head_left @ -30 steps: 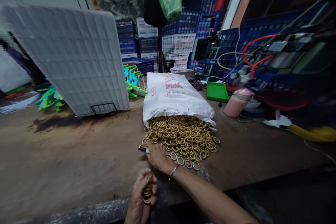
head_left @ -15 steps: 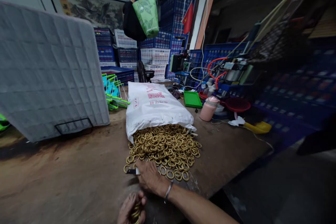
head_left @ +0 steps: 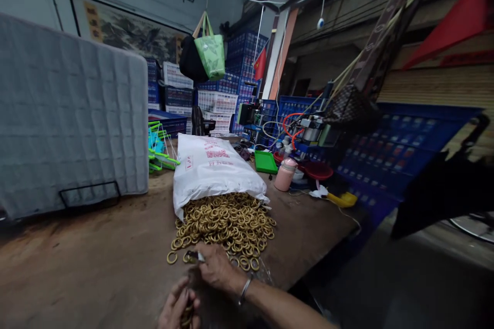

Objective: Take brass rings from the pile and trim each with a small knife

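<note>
A heap of brass-coloured rings (head_left: 231,223) spills from the mouth of a white printed sack (head_left: 204,167) onto the brown table (head_left: 96,262). My right hand (head_left: 219,267), with a metal bangle at the wrist, is closed around a small black-and-white tool (head_left: 199,256) at the near edge of the heap. Its dark end points left, beside a loose ring (head_left: 172,257). Lower down, near the bottom edge of the view, my left hand (head_left: 175,306) is curled around several rings (head_left: 187,314). Its fingers partly cover them.
A grey quilted panel (head_left: 73,108) stands on the left, with a black wire stand (head_left: 90,193) at its foot. Behind the sack are a green tray (head_left: 265,162), a pink bottle (head_left: 286,175) and a yellow object (head_left: 342,199). Blue crates (head_left: 401,144) stand beyond the table's right edge.
The camera has tilted up and turned right, so the scene sits lower and further left. Both hands stay close to the heap's near edge, still holding the tool and the rings.
</note>
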`<state>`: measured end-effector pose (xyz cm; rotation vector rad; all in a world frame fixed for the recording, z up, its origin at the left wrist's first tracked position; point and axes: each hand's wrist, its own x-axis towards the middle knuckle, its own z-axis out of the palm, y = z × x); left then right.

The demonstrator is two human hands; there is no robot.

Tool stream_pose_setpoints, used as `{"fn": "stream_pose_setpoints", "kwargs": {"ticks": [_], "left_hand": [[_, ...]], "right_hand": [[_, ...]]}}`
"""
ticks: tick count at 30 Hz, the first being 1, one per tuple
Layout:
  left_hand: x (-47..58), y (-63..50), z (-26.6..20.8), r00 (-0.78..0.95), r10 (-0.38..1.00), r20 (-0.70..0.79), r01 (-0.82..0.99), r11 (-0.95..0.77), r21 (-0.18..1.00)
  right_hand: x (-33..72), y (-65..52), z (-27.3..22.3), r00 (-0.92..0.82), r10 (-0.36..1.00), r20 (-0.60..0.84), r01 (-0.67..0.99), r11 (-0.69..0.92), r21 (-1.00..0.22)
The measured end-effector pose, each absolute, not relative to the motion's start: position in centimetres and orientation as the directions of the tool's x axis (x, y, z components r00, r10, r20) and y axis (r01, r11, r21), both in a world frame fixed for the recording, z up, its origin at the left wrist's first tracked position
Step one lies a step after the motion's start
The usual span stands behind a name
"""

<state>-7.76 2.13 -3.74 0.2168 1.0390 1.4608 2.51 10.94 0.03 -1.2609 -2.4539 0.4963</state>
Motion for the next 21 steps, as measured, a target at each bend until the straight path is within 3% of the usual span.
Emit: {"fn": "stream_pose_setpoints", "kwargs": {"ticks": [4,8,21], "left_hand": [[-6.0,1.6,-2.7,-0.302,0.904,-0.302,-0.620,0.054,0.783],[-4.0,0.7,-1.7,-0.290,0.926,-0.242,-0.513,0.063,0.856],[-1.2,-0.8,-0.1,-0.214,0.951,-0.221,-0.267,0.160,0.950]], "right_hand": [[5.0,9.3,1.4,-0.451,0.888,0.096,0.564,0.366,-0.740],[7.8,7.3,1.7,-0.436,0.899,0.030,0.382,0.215,-0.899],[11.0,4.5,2.0,-0.452,0.892,-0.002,0.285,0.143,-0.948]]}}
